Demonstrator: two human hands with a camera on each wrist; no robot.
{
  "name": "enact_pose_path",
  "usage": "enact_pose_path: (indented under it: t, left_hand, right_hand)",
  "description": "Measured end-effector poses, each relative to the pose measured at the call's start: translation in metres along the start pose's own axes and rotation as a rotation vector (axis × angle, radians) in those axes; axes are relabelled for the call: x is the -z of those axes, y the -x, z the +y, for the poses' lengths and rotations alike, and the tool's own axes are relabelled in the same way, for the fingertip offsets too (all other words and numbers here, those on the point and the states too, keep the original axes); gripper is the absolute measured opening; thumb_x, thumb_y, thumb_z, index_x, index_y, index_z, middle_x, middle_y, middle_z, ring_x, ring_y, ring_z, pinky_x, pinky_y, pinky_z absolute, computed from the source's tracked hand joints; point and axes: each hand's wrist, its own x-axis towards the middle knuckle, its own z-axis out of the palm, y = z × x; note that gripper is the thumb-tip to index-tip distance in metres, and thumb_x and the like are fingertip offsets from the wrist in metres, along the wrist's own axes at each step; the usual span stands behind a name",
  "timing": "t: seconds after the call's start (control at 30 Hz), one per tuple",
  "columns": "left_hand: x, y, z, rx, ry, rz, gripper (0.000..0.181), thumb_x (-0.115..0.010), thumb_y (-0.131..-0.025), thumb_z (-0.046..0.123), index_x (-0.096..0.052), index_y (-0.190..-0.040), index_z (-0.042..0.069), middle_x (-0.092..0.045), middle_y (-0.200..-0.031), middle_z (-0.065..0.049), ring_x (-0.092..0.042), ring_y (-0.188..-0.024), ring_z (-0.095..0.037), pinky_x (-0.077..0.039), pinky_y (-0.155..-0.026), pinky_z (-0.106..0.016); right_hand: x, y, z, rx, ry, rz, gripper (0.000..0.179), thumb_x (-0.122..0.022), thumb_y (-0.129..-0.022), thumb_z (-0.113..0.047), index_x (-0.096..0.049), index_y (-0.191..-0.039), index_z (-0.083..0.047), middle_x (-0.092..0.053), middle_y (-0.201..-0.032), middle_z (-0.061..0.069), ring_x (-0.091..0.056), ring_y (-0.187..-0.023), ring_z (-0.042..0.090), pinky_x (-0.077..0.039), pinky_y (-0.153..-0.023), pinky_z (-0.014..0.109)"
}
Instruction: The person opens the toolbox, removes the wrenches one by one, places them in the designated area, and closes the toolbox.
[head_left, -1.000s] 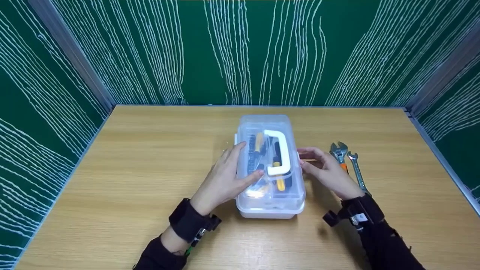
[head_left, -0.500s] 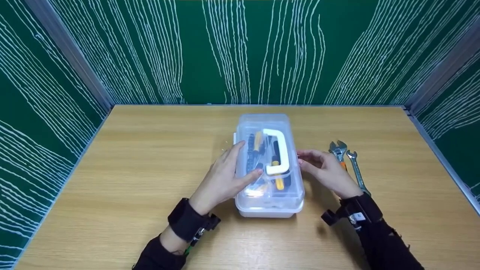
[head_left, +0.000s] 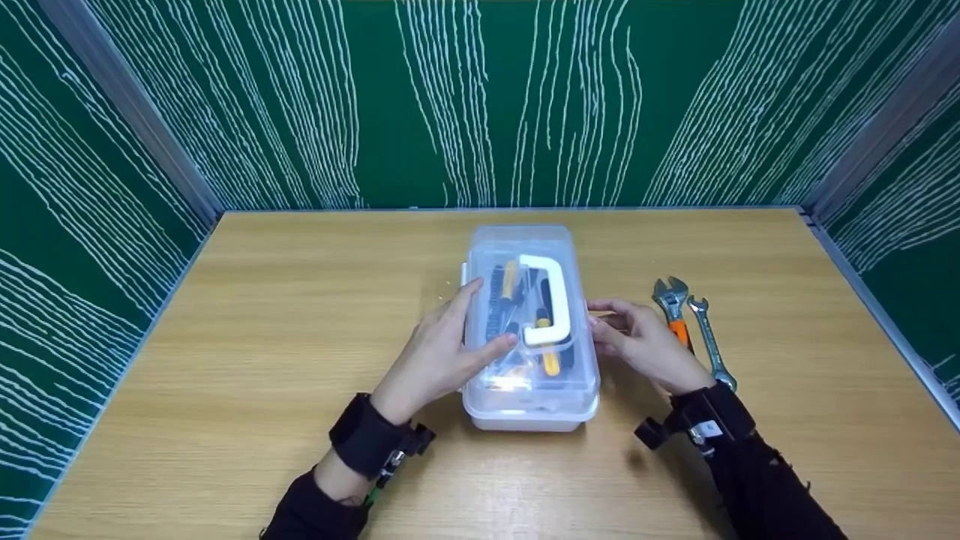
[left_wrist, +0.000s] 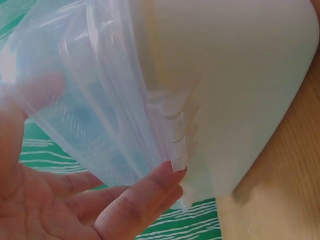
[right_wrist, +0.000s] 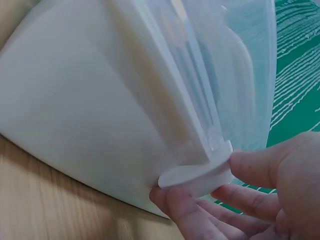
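Note:
A clear-lidded toolbox (head_left: pixel 525 405) with a white base stands lengthwise on the table, its lid down. Screwdrivers with yellow-and-black handles (head_left: pixel 551 364) show through the lid, beneath a white carrying handle (head_left: pixel 561 300). My left hand (head_left: pixel 442 345) grips the box's left side, thumb on top of the lid; in the left wrist view a fingertip touches the white hinge (left_wrist: pixel 178 145). On the opposite side, my right hand (head_left: pixel 652 341) pinches a white latch (right_wrist: pixel 200 175) between thumb and fingers. The latch's upper edge lies near the lid's rim; whether it is fastened cannot be told.
To the right of my right hand lie an adjustable wrench (head_left: pixel 671 296) with an orange grip and a plain steel wrench (head_left: pixel 711 341). Green walls with white streaks (head_left: pixel 420 105) close off the wooden table (head_left: pixel 300 300) at the back and sides.
The head view has shifted slightly, so everything appears a little further left. Both hands keep about the same places on the toolbox.

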Motion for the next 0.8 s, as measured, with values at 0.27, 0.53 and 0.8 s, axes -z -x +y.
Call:
enact_pose_path:
  t: [0.27,0.53,0.8]
  left_hand:
    - [0.002,-0.007,0.004,0.04,-0.022,0.009,0.098,-0.073,-0.097,0.06,-0.026,-0.171,0.016,-0.031,-0.175,-0.02,-0.036,-0.16,-0.039,-0.035,-0.128,-0.063]
    - [0.003,-0.012,0.003,0.044,-0.025,0.005,0.099,-0.072,-0.097,0.061,-0.025,-0.172,0.016,-0.029,-0.176,-0.02,-0.035,-0.16,-0.04,-0.034,-0.128,-0.065]
    - [0.002,-0.009,0.0,0.04,-0.004,0.007,0.1,-0.07,-0.097,0.063,-0.025,-0.171,0.015,-0.028,-0.176,-0.019,-0.035,-0.161,-0.039,-0.034,-0.128,-0.064]
  right_hand:
    - [-0.001,-0.005,-0.007,-0.005,0.114,0.002,0.048,-0.055,-0.114,-0.03,-0.051,-0.157,-0.009,-0.068,-0.141,0.021,-0.073,-0.122,0.03,-0.064,-0.101,0.038]
    - [-0.005,-0.006,-0.012,0.019,0.221,0.022,0.05,-0.049,-0.116,-0.031,-0.047,-0.159,-0.007,-0.062,-0.15,0.025,-0.07,-0.128,0.038,-0.063,-0.103,0.046]
    - [-0.006,-0.006,-0.013,0.054,0.273,0.024,0.05,-0.048,-0.116,-0.032,-0.049,-0.158,-0.004,-0.064,-0.148,0.025,-0.07,-0.128,0.037,-0.062,-0.105,0.049]
